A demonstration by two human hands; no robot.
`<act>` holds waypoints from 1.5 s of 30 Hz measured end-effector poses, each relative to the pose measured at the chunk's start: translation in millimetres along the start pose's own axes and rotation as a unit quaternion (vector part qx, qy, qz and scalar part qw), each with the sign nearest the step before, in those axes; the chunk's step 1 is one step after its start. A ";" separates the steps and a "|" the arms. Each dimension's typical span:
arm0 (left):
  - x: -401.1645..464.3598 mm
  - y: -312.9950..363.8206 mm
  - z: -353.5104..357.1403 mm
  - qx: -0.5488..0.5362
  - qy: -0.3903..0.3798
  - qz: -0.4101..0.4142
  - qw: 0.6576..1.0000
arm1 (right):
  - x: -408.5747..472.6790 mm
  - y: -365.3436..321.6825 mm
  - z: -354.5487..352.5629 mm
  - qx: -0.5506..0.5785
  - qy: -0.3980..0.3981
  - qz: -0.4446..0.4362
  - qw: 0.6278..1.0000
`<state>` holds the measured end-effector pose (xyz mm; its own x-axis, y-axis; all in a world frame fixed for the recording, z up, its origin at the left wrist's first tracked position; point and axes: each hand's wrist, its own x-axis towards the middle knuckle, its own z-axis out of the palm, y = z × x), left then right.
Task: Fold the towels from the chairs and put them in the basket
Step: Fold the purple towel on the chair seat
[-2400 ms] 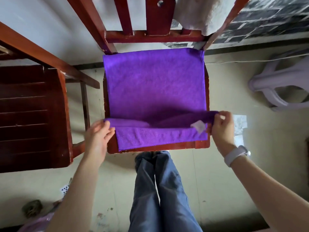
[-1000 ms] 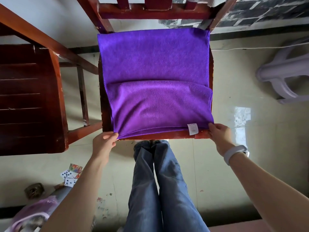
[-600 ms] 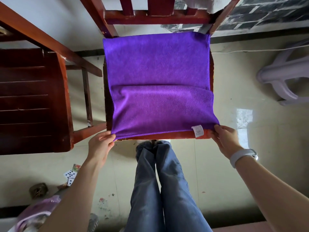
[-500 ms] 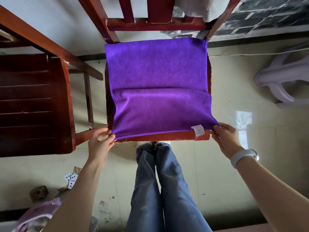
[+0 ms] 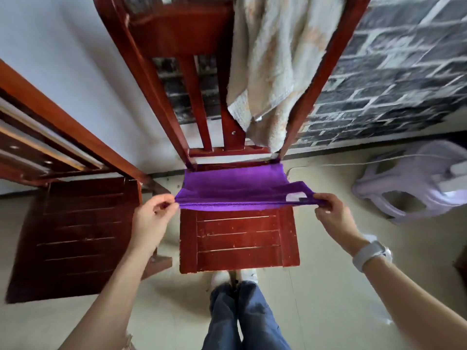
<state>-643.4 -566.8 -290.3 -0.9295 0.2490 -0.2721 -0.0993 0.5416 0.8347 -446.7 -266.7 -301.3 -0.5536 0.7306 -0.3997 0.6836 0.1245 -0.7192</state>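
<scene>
The purple towel [image 5: 232, 188] lies over the back half of the chair seat [image 5: 238, 239], its far edge at the seat's back edge under the backrest. Its near edge is lifted off the wood and stretched taut between the two hands. The left hand [image 5: 151, 215] pinches the near left corner between thumb and fingertips, just off the seat's left edge. The right hand [image 5: 333, 213] pinches the near right corner, beside the white label [image 5: 295, 197], just past the seat's right edge.

Half a second ago the towel covered the whole seat, with both hands at the front edge; now the near edge is carried toward the back and the front half of the seat is bare. A pale towel [image 5: 275, 72] hangs over the backrest.
</scene>
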 end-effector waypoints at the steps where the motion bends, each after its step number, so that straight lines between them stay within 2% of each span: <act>1: 1.0 14.5 -5.9 0.036 -0.003 0.032 0.999 | -2.7 -12.0 -8.5 -0.035 0.020 -0.037 0.998; 5: -3.7 61.6 -29.0 0.207 -0.012 0.190 0.960 | -16.5 -52.7 -45.8 -0.122 0.092 -0.169 0.974; 8: -11.5 84.3 -45.1 0.248 0.012 0.264 0.932 | -32.3 -72.8 -71.6 -0.180 0.109 -0.229 0.950; 12: -17.7 110.3 -58.5 0.239 0.028 0.286 0.927 | -55.9 -94.2 -99.6 -0.290 0.137 -0.299 0.899; 17: -20.8 127.9 -75.2 0.252 0.031 0.283 0.925 | -74.5 -106.1 -120.5 -0.295 0.126 -0.365 0.874; 21: -30.0 119.4 -85.3 0.271 -0.004 0.273 0.923 | -96.4 -98.9 -121.6 -0.286 0.105 -0.377 0.875; 24: -49.7 97.2 -84.4 0.215 -0.053 0.231 0.947 | -117.0 -79.6 -112.1 -0.299 0.080 -0.363 0.879; 27: -78.1 71.4 -80.7 0.148 -0.091 0.198 0.965 | -136.0 -48.6 -96.6 -0.250 0.078 -0.305 0.916; 29: -95.5 57.2 -79.6 0.122 -0.073 0.191 0.971 | -149.3 -28.6 -86.4 -0.203 0.075 -0.236 0.947; 31: -108.9 48.9 -78.6 0.114 -0.038 0.204 0.972 | -162.4 -14.7 -78.4 -0.178 0.094 -0.202 0.959; 37: -125.0 24.4 -72.5 0.120 0.002 0.189 0.975 | -179.6 3.0 -62.0 -0.169 0.123 -0.185 0.960; 45: -74.5 6.7 -53.8 0.125 -0.001 0.084 0.989 | -114.0 -7.0 -39.1 -0.219 0.087 -0.207 0.950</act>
<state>-594.0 -624.9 -238.7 -0.9245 0.3538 -0.1421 0.1468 0.6744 0.7236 -369.7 -324.6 -228.5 -0.7570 0.6534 -0.0073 0.5781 0.6644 -0.4737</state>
